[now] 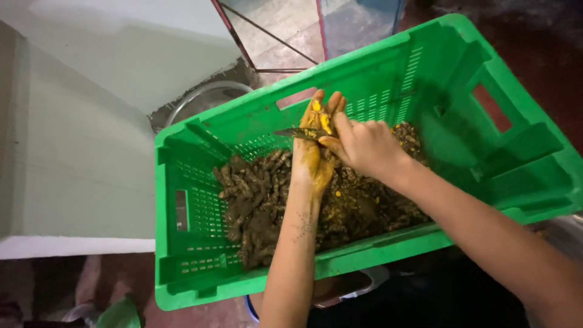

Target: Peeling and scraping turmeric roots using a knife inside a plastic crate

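Observation:
My left hand [314, 152] is stained yellow and holds a small yellow piece of turmeric root [325, 123] up between its fingers, over a green plastic crate [182, 152]. My right hand [364, 146] grips a small knife [296, 132] whose blade lies across the left fingers, against the yellow piece. Below both hands the crate's floor is covered with a heap of muddy brown turmeric roots [255, 200] and yellow peel scraps.
The crate is tilted, with slotted walls and handle holes. A round metal bowl rim [203, 97] shows behind its far left corner. A pale wall [73, 140] fills the left. A metal frame [267, 42] stands on the tiled floor beyond.

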